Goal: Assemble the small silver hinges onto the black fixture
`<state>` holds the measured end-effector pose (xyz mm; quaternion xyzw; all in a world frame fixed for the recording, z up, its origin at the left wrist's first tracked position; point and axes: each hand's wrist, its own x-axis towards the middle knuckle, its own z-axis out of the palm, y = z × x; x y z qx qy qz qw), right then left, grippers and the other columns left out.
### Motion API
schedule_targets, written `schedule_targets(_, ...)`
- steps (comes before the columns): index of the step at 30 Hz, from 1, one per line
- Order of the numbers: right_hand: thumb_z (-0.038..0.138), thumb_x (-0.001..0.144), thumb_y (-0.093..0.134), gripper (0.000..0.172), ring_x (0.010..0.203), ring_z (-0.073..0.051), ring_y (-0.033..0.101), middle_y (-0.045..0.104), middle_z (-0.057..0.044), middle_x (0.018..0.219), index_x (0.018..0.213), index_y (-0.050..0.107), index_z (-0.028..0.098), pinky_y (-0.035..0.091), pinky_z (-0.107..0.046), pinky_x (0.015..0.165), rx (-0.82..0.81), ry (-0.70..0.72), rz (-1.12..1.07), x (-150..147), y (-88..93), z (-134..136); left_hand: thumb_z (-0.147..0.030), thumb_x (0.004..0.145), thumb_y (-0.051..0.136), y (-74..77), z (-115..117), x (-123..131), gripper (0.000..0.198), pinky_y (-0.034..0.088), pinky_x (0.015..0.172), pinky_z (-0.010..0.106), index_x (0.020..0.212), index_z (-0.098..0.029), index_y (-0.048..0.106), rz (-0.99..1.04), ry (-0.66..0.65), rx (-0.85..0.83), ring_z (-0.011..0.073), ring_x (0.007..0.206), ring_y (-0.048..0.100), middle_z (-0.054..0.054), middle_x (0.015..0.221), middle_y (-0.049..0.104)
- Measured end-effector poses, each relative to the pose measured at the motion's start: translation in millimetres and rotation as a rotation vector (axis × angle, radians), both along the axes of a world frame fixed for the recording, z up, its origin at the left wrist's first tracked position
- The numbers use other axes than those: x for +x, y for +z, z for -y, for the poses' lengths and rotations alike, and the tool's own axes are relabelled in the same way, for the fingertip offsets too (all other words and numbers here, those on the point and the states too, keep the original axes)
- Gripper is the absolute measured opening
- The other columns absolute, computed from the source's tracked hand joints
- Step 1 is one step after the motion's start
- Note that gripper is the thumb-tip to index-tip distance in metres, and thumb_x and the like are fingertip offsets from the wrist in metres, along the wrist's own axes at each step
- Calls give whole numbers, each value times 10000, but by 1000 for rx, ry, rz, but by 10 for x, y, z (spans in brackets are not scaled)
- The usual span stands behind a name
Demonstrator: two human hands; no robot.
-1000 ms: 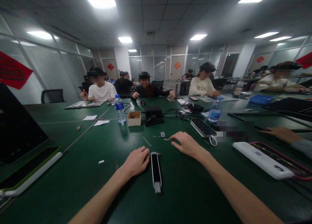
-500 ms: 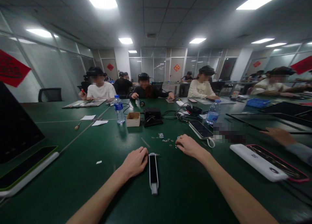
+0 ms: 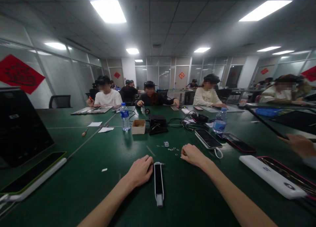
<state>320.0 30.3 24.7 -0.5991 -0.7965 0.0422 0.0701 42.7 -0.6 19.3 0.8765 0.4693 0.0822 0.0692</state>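
The left hand (image 3: 140, 171) is resting on the green counter (image 3: 74, 187) with its fingers curled. The fingertips are touching the left edge of a slim black-and-white device (image 3: 158, 182) near its far end. I cannot tell whether this grip is pinching the device or only leaning on it. The device is lying flat at the left hand's 3 o'clock, with its long axis running 12 to 6 and its pale end cap pointing toward 6.

The right hand (image 3: 194, 154) is sitting knuckles-up, its grip closed into a loose fist. Anything inside it is hidden. Just beside it at 9 to 10 o'clock, a scatter of small metal rings (image 3: 174, 150) is lying loose. They are too small to count exactly, perhaps half a dozen. A small grey metal piece (image 3: 166, 143) is lying a little past them at 11. The right hand is nearer the rings and the left is nearer the device.

There is one device. Two phones (image 3: 208, 138) are lying at the right hand's 1 to 2 o'clock, and two water bottles (image 3: 125, 116) are standing farther off. A co-worker's hand (image 3: 300, 144) is reaching in at 3.
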Motion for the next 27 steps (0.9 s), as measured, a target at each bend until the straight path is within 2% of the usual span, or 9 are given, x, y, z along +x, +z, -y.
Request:
schedule_targets(6, 238, 823, 513, 197, 827, -212, 595, 667, -108, 849, 784, 678, 139, 410, -290, 717, 88, 20, 105, -55, -13, -4, -229, 915, 358, -18, 2, -7, 151, 450, 743, 279, 927, -204, 506, 4, -7, 32, 175, 844, 565, 48, 959, 561)
schedule_targets(15, 249, 848, 472, 230, 820, -226, 579, 652, -120, 846, 790, 653, 120, 393, -311, 719, 119, -1, 161, -105, -44, -13, -245, 929, 359, -40, -6, -19, 147, 454, 750, 276, 929, -206, 500, 15, -7, 44, 163, 830, 559, 39, 953, 558)
schedule_targets(22, 209, 858, 446, 225, 804, -226, 574, 645, -125, 832, 759, 630, 122, 402, -306, 688, 110, -2, 135, -74, -105, -60, -242, 927, 354, -46, -8, -13, 154, 454, 744, 285, 933, -201, 502, -20, -7, 53, 174, 832, 556, 47, 949, 557)
schedule_targets(27, 293, 858, 495, 220, 813, -223, 576, 640, -108, 871, 828, 646, 136, 424, -329, 722, 61, 3, 73, -13, -151, -93, -237, 926, 347, -39, -11, -10, 147, 457, 735, 289, 925, -198, 489, -41, -31, 64, 170, 813, 556, 41, 933, 552)
